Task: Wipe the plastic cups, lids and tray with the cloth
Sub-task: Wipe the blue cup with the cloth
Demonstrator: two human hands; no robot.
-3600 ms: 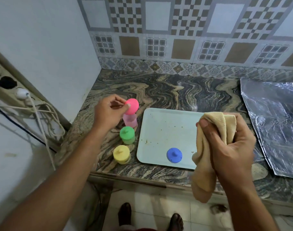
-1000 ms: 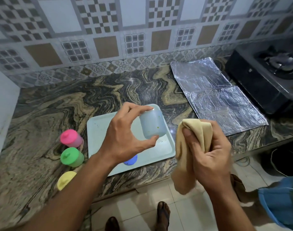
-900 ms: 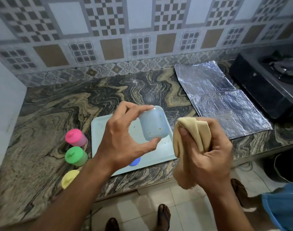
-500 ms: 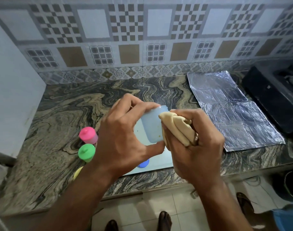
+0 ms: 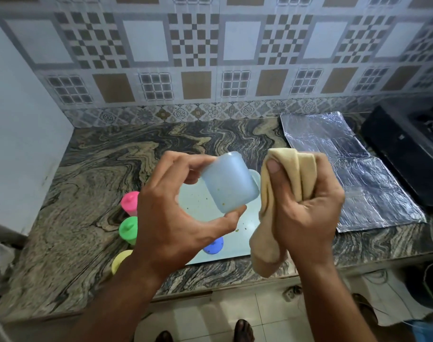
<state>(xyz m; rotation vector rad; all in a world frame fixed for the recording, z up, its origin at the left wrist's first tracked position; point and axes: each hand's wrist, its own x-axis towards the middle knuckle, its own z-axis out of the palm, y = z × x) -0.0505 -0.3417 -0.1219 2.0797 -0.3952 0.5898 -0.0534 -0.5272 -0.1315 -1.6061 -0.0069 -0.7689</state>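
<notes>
Blue cup in left hand

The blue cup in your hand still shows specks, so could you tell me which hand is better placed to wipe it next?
The right hand: it grips the cloth beside the blue cup. The left hand pinches the cup above the tray.
</notes>
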